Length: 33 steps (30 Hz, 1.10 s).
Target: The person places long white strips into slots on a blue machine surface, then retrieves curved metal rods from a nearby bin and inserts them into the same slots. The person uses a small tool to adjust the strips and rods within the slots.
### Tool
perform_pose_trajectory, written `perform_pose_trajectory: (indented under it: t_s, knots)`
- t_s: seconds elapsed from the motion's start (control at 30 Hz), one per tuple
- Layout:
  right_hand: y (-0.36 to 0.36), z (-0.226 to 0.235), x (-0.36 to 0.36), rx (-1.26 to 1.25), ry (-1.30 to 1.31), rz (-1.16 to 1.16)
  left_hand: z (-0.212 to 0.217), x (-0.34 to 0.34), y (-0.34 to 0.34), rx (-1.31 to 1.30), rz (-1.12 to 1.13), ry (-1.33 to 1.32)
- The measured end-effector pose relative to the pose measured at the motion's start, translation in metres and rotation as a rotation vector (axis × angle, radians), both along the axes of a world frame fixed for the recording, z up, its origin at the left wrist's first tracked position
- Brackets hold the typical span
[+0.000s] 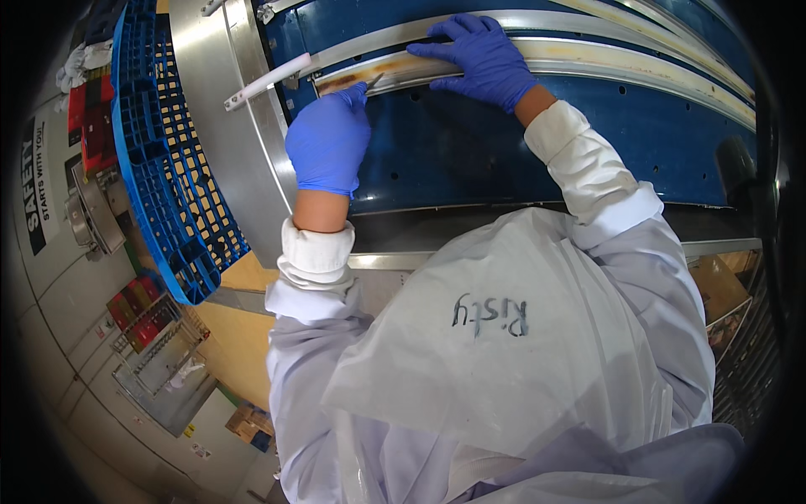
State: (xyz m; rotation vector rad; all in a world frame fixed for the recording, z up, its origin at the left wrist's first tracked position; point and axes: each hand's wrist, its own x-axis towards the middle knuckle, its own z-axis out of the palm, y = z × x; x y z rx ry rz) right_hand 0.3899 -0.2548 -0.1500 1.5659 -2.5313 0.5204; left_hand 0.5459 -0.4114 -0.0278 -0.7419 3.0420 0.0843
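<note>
In a blue glove, my left hand (332, 139) is closed around a small tool; only its pointed metal blade (375, 81) shows, and the handle is hidden in the fist. The tip touches or hovers just over a long metal rail (588, 57), near its left end, where brown and yellow stains mark the surface. My right hand (483, 63), also gloved in blue, lies across the rail a little to the right, fingers spread. Under the rail is a dark blue panel (504, 143) with small holes.
More long metal strips (663, 38) run along the far side. A white rod (269, 81) juts out left of the rail, above a steel surface (210, 92). Further left stands a blue plastic pallet (159, 168). A dark post (766, 168) rises at the right.
</note>
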Motion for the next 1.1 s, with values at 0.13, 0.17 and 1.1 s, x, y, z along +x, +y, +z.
perform_pose_trajectory:
  t_s: [0.13,0.17,1.1]
  knots:
    - [0.001,0.006,0.0,0.014,-0.039,-0.011,0.007,0.001,0.005,0.028,0.042,-0.019]
    - [0.001,0.008,0.002,0.008,-0.057,-0.006,0.006,0.0,0.006,0.026,0.06,-0.068]
    - [0.003,0.004,0.001,0.01,0.005,-0.018,-0.014,0.004,-0.027,0.304,0.128,-0.066]
